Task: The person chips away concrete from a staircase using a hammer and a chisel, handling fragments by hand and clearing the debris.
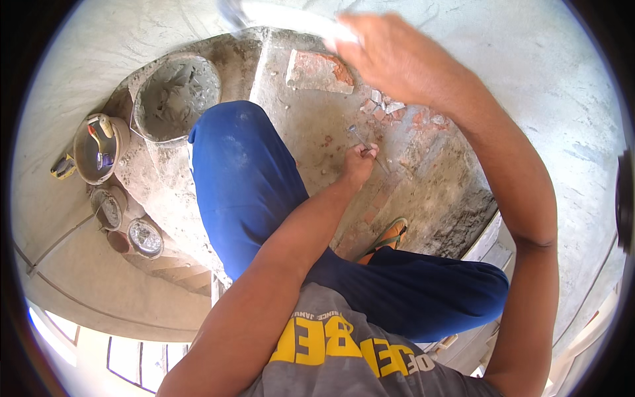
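My left hand (361, 164) is closed around a thin steel chisel or rod (381, 160). Its wide round head (352, 128) points up and left, and the other end meets the rough mortar floor beside a strip of exposed brick (381, 197). Raised at the top of the view, my right hand (379, 54) grips the pale handle of what looks like a hammer (292, 19), blurred, with a dark head near the upper edge. Below that hand lie small brick chips (382, 105) and a larger broken brick piece (322, 72).
A large tub of wet grey mortar (177, 97) stands beyond my knee. Left of it are a bucket (82, 149) holding a brush (94, 133), a yellow-and-black tool (63, 166) and several smaller containers. A curved plastered wall (550, 99) rises around; steps (181, 270) descend at lower left.
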Demonstrator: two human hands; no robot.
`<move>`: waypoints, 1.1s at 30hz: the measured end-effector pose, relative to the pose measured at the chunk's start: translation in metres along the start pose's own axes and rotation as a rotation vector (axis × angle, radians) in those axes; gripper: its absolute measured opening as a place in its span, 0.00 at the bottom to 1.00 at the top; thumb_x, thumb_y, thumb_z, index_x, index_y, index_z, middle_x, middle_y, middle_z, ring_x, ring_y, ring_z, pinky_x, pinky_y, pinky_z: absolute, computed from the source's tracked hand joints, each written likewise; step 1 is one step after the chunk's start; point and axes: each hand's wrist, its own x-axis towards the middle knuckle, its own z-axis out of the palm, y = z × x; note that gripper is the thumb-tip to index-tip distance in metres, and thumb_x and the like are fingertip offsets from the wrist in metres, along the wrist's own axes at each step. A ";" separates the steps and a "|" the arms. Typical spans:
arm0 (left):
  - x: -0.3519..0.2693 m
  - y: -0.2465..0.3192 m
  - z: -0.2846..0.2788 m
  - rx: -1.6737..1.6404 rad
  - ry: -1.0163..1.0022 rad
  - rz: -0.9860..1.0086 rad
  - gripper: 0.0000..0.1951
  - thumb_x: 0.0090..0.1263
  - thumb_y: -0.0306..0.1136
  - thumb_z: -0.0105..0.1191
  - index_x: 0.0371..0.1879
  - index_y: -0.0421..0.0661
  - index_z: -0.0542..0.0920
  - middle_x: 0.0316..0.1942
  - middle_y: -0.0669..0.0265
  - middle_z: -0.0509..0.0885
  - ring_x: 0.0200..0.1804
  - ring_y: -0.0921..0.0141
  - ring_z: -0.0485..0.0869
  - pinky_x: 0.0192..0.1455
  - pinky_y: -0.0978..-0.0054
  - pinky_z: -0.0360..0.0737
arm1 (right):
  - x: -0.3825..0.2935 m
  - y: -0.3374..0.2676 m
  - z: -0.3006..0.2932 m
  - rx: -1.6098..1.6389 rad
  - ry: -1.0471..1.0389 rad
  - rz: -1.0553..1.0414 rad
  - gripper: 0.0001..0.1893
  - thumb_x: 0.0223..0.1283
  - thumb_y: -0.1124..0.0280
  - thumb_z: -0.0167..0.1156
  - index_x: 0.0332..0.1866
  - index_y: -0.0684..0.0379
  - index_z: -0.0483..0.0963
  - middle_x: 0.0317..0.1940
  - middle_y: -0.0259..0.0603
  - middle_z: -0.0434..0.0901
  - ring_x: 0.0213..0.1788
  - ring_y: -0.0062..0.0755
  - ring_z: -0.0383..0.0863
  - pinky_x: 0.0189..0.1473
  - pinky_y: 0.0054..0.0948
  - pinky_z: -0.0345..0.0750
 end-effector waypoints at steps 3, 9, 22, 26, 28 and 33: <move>0.003 -0.006 0.001 0.003 -0.022 0.030 0.07 0.79 0.26 0.55 0.51 0.45 0.84 0.36 0.75 0.82 0.33 0.79 0.76 0.36 0.77 0.76 | 0.004 0.016 0.022 -0.034 0.346 -0.167 0.16 0.79 0.64 0.52 0.54 0.67 0.77 0.28 0.52 0.82 0.25 0.40 0.82 0.31 0.43 0.82; 0.005 0.008 -0.001 -0.044 -0.087 -0.013 0.07 0.71 0.23 0.59 0.45 0.41 0.86 0.32 0.73 0.82 0.35 0.77 0.78 0.41 0.75 0.75 | -0.077 0.058 0.052 -0.142 -0.740 0.427 0.16 0.76 0.64 0.54 0.57 0.66 0.75 0.40 0.58 0.85 0.45 0.54 0.86 0.46 0.52 0.79; 0.003 0.107 0.022 1.504 0.178 1.141 0.16 0.76 0.41 0.53 0.35 0.39 0.86 0.38 0.45 0.87 0.47 0.50 0.86 0.48 0.55 0.79 | -0.380 0.116 0.078 0.307 0.017 0.780 0.19 0.78 0.59 0.55 0.43 0.69 0.74 0.32 0.65 0.79 0.36 0.63 0.80 0.42 0.50 0.75; 0.027 0.092 0.029 2.063 -0.200 0.626 0.27 0.79 0.50 0.44 0.27 0.45 0.90 0.32 0.50 0.90 0.37 0.53 0.89 0.48 0.56 0.81 | -0.460 0.127 0.200 0.415 0.401 1.097 0.20 0.77 0.58 0.57 0.39 0.69 0.74 0.26 0.61 0.77 0.29 0.59 0.77 0.36 0.46 0.74; 0.041 0.074 0.023 2.041 -0.134 0.680 0.27 0.79 0.49 0.44 0.24 0.47 0.90 0.26 0.54 0.89 0.31 0.52 0.89 0.44 0.54 0.82 | -0.475 0.123 0.259 0.452 0.579 1.230 0.20 0.77 0.57 0.57 0.38 0.69 0.74 0.24 0.57 0.76 0.26 0.53 0.75 0.34 0.44 0.73; 0.050 0.083 0.013 2.115 -0.155 0.565 0.22 0.78 0.49 0.43 0.40 0.45 0.88 0.44 0.50 0.88 0.48 0.54 0.87 0.55 0.53 0.78 | -0.465 0.112 0.337 0.708 0.763 1.417 0.21 0.79 0.56 0.55 0.36 0.66 0.73 0.22 0.42 0.71 0.26 0.31 0.70 0.32 0.38 0.70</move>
